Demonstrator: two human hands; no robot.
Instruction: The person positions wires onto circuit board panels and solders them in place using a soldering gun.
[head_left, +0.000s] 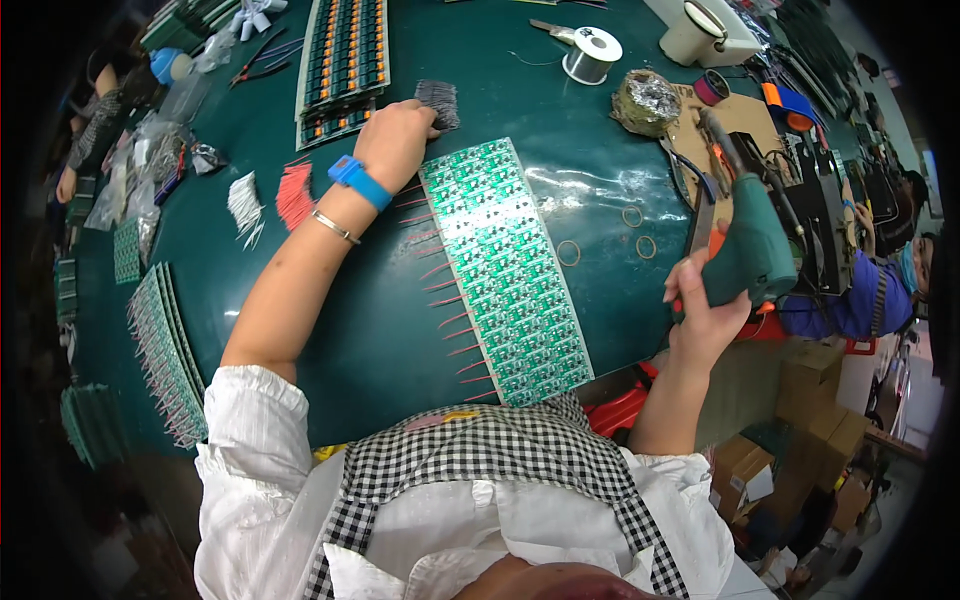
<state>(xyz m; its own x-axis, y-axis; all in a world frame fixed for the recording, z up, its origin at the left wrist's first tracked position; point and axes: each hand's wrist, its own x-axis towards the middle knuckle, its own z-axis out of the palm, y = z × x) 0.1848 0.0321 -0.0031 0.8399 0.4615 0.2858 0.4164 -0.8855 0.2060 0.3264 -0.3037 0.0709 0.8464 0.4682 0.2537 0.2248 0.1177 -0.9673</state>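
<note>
**Gun in right hand; left fingertips hidden**

The board [515, 285] lies flat on the table [360, 340], its near end against the apron [480, 450]. Red leads [450, 300] stick out from its left edge; those toward the far end blur into shadow and are hard to count.

At the board's far left corner, the left hand [395, 145] arches over the table. Its back hides most of the fingers, so I cannot tell whether they pinch anything or touch the black wires [440, 100] just beside them.

Right of the board, the right hand [708, 315] is wrapped around the grip of a green gun [755, 250], covering much of that grip. The gun's front end is hard to separate from the tools behind it.

Beyond the board's far left corner, a panel stack [345, 55] is cut off by the upper edge. Far right of the board, a co-worker [865, 295] is small and distorted.
</note>
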